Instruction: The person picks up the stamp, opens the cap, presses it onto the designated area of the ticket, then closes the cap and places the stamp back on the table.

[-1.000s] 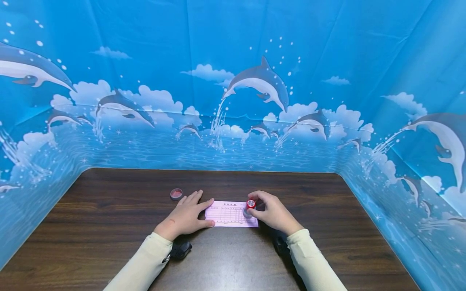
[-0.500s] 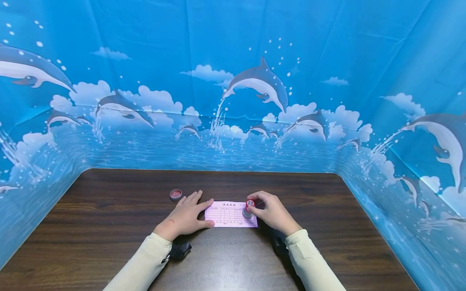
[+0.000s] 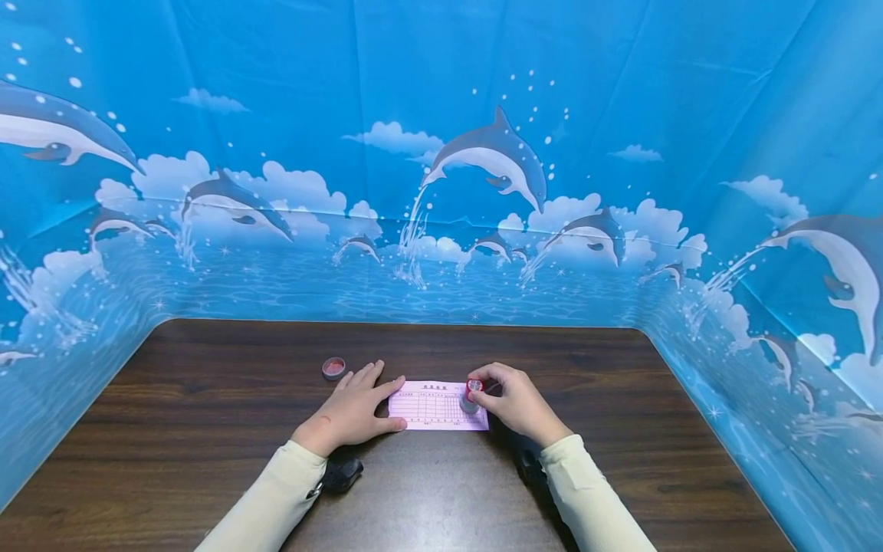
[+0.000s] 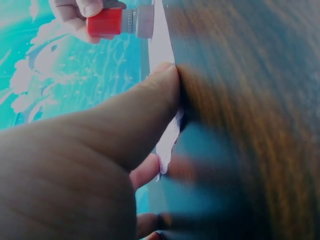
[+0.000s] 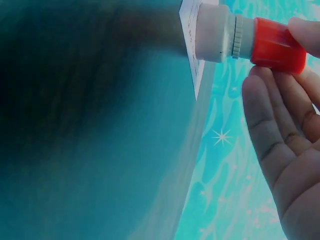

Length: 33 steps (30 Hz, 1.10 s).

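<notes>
While the slip [image 3: 424, 408] is steadied, the stamp [image 5: 239, 37] is stood on it

As the pink printed slip is laid on the desk [image 3: 428, 498], its left edge is steadied by the left hand [image 3: 348, 410]: thumb and forefinger are spread wide on the paper, and nothing is clasped. By the right hand [image 3: 523, 405], a narrow grip is applied to the red handle [image 5: 275, 45] of the stamp. The stamp is positioned upright near the slip's right end, and its clear base [image 5: 210, 34] appears to be seated on the paper. The pressure applied cannot be determined.

The step in hand is judged to be the making of an impression. Whether ink has been transferred cannot be told, since the spot is covered by the base. A small round tin [image 3: 334, 372] with reddish contents, presumably an ink pad, is placed beyond the left hand, well apart from the stamp.

For the next move, a straight downward push is probably required, followed by a vertical lift. Sliding should be avoided, and the slip should be secured until the base is raised, lest the mark be smeared.
</notes>
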Motion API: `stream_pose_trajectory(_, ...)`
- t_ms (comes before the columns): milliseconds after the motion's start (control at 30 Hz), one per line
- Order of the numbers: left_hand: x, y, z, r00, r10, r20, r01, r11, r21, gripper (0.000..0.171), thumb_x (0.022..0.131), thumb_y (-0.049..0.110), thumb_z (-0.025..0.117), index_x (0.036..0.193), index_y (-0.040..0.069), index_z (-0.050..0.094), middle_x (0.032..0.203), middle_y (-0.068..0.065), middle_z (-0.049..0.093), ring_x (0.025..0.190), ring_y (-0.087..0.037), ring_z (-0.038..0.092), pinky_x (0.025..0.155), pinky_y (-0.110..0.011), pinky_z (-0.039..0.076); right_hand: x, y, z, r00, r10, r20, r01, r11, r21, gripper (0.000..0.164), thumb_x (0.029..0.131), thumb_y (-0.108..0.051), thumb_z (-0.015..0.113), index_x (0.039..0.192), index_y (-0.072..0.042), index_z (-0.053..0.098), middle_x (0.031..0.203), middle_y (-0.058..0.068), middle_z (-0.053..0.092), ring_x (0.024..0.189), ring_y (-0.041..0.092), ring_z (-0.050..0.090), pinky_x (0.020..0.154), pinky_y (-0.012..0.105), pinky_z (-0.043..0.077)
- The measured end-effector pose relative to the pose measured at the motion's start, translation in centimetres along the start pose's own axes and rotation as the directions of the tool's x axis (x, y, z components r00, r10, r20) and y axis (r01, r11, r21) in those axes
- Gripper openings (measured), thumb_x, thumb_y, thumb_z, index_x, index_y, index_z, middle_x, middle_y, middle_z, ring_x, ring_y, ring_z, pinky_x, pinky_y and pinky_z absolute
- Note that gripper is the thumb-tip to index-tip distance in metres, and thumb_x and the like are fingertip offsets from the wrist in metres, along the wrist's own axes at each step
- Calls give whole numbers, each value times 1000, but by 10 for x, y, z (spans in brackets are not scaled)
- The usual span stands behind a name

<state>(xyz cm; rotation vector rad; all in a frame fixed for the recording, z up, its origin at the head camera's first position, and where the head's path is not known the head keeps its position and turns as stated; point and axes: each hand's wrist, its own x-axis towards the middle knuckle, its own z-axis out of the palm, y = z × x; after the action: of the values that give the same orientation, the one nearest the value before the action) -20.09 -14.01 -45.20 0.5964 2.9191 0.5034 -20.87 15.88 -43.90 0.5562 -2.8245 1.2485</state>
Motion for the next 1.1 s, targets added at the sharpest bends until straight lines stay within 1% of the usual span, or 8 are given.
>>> stream_pose_trajectory(133, -1, 0, 0, 1000, -6, 5, 6, 1000, -1, 78, 91, 55, 73, 155, 16, 51, 165, -26, 29, 153, -45, 25, 121, -66, 20, 0, -1, 1, 1000, 13, 18, -13, 1000, -3, 16, 92, -11, 79, 107, -13, 75, 100, -4, 69, 87, 13, 65, 80, 32, 60)
stream_pose_trajectory(333, -1, 1, 0, 1000, -8, 8, 8, 1000, -8, 77, 92, 54, 74, 155, 15, 51, 165, -27, 28, 154, -45, 25, 121, -66, 19, 0, -1, 2, 999, 42, 19, -42, 999, -16, 16, 91, -13, 80, 106, -15, 75, 99, -5, 69, 87, 12, 63, 78, 30, 58)
stream_pose_trajectory(533, -1, 1, 0, 1000, -6, 4, 6, 1000, -5, 77, 92, 54, 73, 155, 16, 51, 165, -26, 29, 153, -45, 25, 121, -66, 19, 1, -1, 2, 999, 35, 8, -35, 999, -35, 15, 92, -14, 80, 105, -16, 75, 98, -6, 69, 86, 12, 62, 77, 31, 56)
stream_pose_trajectory(800, 0, 0, 1, 1000, -7, 7, 7, 1000, -4, 77, 92, 54, 73, 155, 16, 51, 165, -26, 28, 154, -45, 25, 121, -66, 19, 0, -2, 1, 998, 53, 21, -52, 998, -40, 15, 93, -16, 80, 107, -16, 74, 100, -5, 69, 88, 13, 63, 79, 34, 57)
stream_pose_trajectory(1100, 1, 0, 1, 1000, -17, 8, 18, 1000, -8, 79, 91, 56, 74, 155, 17, 50, 166, -25, 28, 154, -44, 24, 121, -66, 18, 0, -2, 1, 999, 42, 18, -42, 998, -45, 16, 92, -15, 80, 107, -15, 75, 100, -4, 69, 88, 14, 62, 82, 35, 58)
